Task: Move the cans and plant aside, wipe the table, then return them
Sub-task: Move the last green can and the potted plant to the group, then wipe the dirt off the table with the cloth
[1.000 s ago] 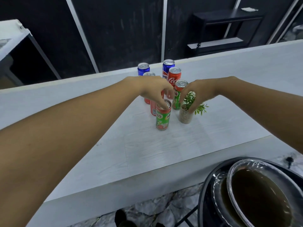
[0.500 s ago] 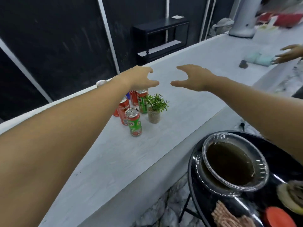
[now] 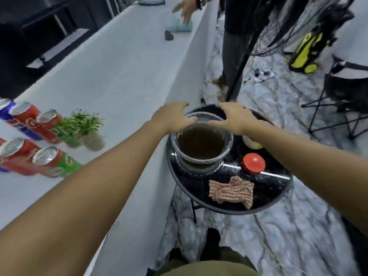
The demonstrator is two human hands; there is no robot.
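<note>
Several red, green and blue cans (image 3: 47, 159) stand in a cluster at the left of the long white table (image 3: 123, 76), with a small potted plant (image 3: 87, 128) beside them. My left hand (image 3: 172, 118) and right hand (image 3: 232, 118) hover with fingers spread over the far rim of a clear bowl of dark liquid (image 3: 201, 144) on a round black side table (image 3: 274, 196). Neither hand holds anything. A striped red-and-white cloth (image 3: 231, 191) lies on the side table's near part.
A red-capped item (image 3: 253, 163) and a pale object (image 3: 252, 143) sit on the side table. Another person (image 3: 233, 46) stands at the table's far end, a hand over teal items (image 3: 182, 26). A fan stand, yellow machine (image 3: 304, 52) and folding chair (image 3: 346, 90) crowd the right floor.
My view has swung right, from the cans to the side table. Both hands left the cans and plant and moved over to the bowl, fingers spread.
</note>
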